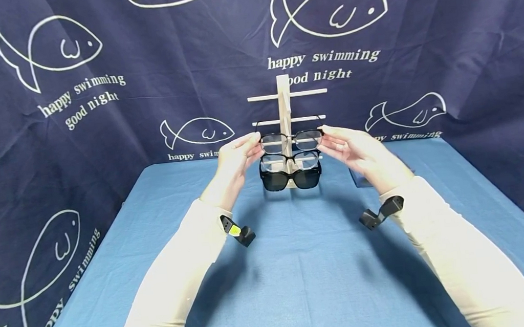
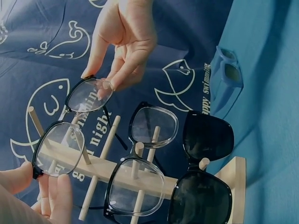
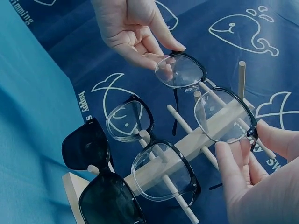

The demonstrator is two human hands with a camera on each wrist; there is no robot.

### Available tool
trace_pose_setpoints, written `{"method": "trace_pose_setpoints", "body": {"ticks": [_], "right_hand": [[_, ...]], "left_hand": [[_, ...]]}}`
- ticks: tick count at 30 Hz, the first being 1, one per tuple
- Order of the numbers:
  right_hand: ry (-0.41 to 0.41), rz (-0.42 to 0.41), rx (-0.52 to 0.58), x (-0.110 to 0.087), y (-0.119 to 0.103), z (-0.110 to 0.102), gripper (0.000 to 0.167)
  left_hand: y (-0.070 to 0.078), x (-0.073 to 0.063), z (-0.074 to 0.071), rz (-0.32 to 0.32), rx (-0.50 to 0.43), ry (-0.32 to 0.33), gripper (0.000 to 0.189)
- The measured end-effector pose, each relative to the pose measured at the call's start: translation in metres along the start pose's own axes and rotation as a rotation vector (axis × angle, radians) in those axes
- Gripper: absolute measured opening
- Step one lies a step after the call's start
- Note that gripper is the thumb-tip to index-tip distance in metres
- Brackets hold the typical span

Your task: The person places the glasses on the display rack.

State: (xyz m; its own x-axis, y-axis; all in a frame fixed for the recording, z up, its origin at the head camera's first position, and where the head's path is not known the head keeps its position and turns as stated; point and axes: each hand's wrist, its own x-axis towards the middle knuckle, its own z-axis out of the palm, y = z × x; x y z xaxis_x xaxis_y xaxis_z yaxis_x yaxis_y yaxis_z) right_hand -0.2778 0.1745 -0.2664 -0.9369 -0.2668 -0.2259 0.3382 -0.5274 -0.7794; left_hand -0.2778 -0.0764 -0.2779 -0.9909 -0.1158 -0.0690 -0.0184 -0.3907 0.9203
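Observation:
A pair of clear eyeglasses (image 1: 273,143) with a black upper rim is held level in front of a wooden display stand (image 1: 282,82). My left hand (image 1: 237,160) pinches its left outer corner, and my right hand (image 1: 352,148) pinches the right one. Both temples reach back toward the stand's crossbars. Just below hang more clear eyeglasses (image 2: 135,186) with a dark top rim. Under those, dark sunglasses (image 3: 112,198) sit on the lowest part of the stand. Whether the held glasses touch the stand cannot be told.
Bare crossbars (image 1: 309,92) stick out at the stand's top. Behind my right hand lies a blue box (image 1: 360,179) bearing a glasses-like shape. The blue cloth-covered table (image 1: 299,284) runs back to a dark fish-print curtain (image 1: 189,61).

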Motion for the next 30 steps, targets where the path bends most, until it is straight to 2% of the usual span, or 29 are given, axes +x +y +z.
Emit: {"method": "trace_pose_setpoints", "body": {"ticks": [7,16,30], "right_hand": [[-0.015,0.005,0.059,0.002,0.0,0.001,0.01],[0.009,-0.008,0.018,0.003,0.0,0.002,0.003],[0.026,-0.014,0.051,0.014,0.003,-0.003,0.009]], "left_hand": [[0.002,0.002,0.0,0.004,0.011,0.005,0.033],[0.003,0.005,0.0,-0.01,0.014,0.007,0.034],[-0.004,0.011,0.001,-0.01,0.009,0.007,0.034]]}}
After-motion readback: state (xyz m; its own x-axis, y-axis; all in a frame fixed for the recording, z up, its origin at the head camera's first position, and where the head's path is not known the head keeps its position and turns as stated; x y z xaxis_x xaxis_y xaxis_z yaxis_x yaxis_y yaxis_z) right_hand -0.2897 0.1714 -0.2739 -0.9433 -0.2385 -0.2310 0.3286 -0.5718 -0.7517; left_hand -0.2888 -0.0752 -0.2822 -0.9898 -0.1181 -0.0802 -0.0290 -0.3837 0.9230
